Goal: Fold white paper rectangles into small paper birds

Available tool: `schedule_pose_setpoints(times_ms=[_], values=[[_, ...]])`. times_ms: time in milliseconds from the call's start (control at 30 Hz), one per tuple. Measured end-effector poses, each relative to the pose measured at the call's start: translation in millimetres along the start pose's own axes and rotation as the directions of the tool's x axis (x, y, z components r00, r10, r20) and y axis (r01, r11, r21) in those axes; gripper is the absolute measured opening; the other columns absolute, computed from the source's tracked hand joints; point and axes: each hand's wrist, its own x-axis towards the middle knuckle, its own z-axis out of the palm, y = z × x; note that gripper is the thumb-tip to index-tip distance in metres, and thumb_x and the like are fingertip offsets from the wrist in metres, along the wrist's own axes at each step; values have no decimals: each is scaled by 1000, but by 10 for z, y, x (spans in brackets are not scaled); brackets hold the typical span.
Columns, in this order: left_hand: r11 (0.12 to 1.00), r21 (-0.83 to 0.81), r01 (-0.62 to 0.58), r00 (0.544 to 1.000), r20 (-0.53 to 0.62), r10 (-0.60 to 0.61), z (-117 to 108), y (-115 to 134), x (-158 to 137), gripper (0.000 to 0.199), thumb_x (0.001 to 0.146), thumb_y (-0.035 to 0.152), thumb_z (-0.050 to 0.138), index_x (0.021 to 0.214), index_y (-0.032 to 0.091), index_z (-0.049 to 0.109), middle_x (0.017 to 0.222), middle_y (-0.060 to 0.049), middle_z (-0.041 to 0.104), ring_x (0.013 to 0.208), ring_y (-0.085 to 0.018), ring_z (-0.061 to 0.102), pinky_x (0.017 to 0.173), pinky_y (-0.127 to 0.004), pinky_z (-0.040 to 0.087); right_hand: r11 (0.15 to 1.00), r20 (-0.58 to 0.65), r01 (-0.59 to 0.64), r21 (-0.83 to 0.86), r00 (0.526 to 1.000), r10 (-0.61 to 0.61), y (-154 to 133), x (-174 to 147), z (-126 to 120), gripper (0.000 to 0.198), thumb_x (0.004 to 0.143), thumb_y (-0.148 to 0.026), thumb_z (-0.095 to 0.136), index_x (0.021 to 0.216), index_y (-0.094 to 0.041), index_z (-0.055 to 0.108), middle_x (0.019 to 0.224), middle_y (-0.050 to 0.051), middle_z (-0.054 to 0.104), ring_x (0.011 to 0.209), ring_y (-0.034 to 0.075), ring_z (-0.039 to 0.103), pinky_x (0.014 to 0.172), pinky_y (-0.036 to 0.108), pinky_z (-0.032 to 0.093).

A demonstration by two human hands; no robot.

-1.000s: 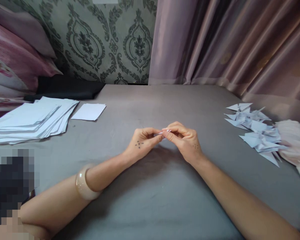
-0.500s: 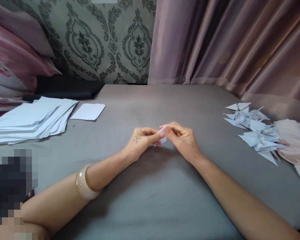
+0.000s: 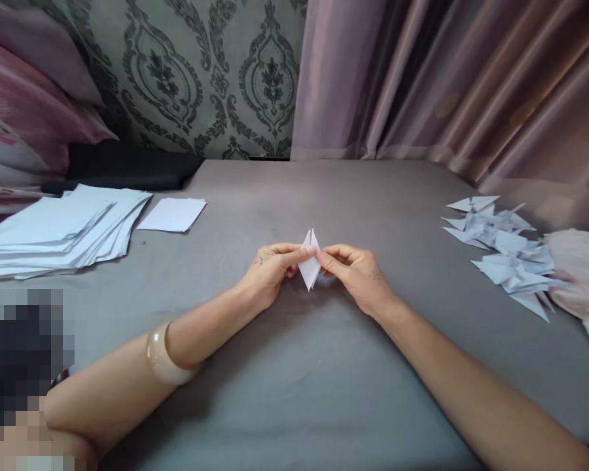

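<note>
A small white folded paper, diamond-shaped with a split upper point, is held upright between my two hands above the grey surface. My left hand pinches its left side, the thumb lying across the front. On the opposite edge, the thumb and fingers of my right hand are closed on the same paper. The fingers behind the paper are partly hidden.
Large white sheets lie stacked at the left, beside a smaller pile of square paper. Several folded paper cranes are heaped at the right against a pale cloth. Black fabric lies at the back left.
The folded paper has turned from a tilted, mostly covered position to upright, its diamond face now showing. My right hand has shifted slightly down and off its top.
</note>
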Motion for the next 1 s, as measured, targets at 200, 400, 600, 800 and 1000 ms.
schedule_pose_setpoints(times_ms=[200,400,600,800,1000], values=[[999,-20,-31,993,114,33,-22,-27,25,28,70,40,78,71,13,73,68,-3,62,60,-8,47,54,-22,31,989,-1,-112,94,994,113,1,20,-36,30,67,-46,76,76,-18,73,72,3,69,68,13,59,64,28,46],[996,64,-61,997,50,58,-44,-50,39,26,69,38,78,73,13,74,63,-1,60,55,-7,43,53,-23,30,993,11,-96,66,995,95,15,2,-23,29,70,-44,74,78,-17,72,74,4,70,69,13,60,65,28,47],[978,172,-115,992,-28,121,-46,-33,19,31,68,37,78,90,16,70,62,2,60,53,-8,45,51,-22,31,997,-60,14,-70,998,-18,171,70,-40,30,74,-41,72,94,-20,66,69,-1,68,65,14,63,63,28,48],[903,379,-202,977,10,214,-92,-30,71,16,77,29,65,85,16,69,68,0,64,60,-10,51,57,-22,38,952,11,114,-283,993,-116,265,133,-58,19,83,-33,60,93,-20,70,84,3,73,73,15,65,73,30,50],[622,716,-318,941,160,297,-194,-77,134,25,87,24,49,96,18,71,77,-3,67,67,-15,55,67,-26,42,734,100,253,-631,964,-246,233,55,-45,31,84,-16,50,108,-21,69,98,5,70,76,14,62,74,29,48]])
